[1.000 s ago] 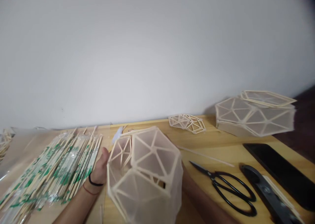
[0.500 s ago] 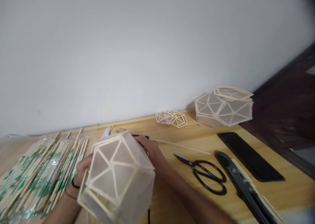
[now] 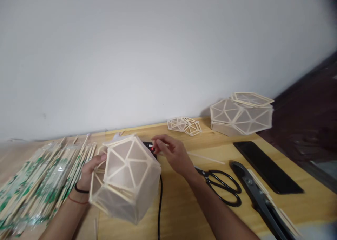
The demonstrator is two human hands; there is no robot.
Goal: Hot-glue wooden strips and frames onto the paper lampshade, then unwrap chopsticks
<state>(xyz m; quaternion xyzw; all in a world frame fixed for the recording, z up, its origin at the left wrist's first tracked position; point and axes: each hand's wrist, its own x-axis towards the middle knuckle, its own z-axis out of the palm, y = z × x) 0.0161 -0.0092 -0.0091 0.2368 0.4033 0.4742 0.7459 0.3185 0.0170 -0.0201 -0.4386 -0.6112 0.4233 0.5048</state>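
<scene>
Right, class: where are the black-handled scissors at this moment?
In the head view, the black-handled scissors lie on the wooden table, right of centre, between the person's right forearm and the long dark tool.

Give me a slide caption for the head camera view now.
Left hand holding a many-sided stick model, right hand nearby, wrapped sticks at left, scissors on the wooden table at right.

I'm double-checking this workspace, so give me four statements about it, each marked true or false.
The left hand holds the faceted frame. True.
The right hand grips the black scissors. False: the right hand is by the black device, and the black scissors lie on the table.
The wrapped sticks lie right of the faceted frame. False: the wrapped sticks lie left of it.
The lattice pieces lie near the wall. True.
</scene>
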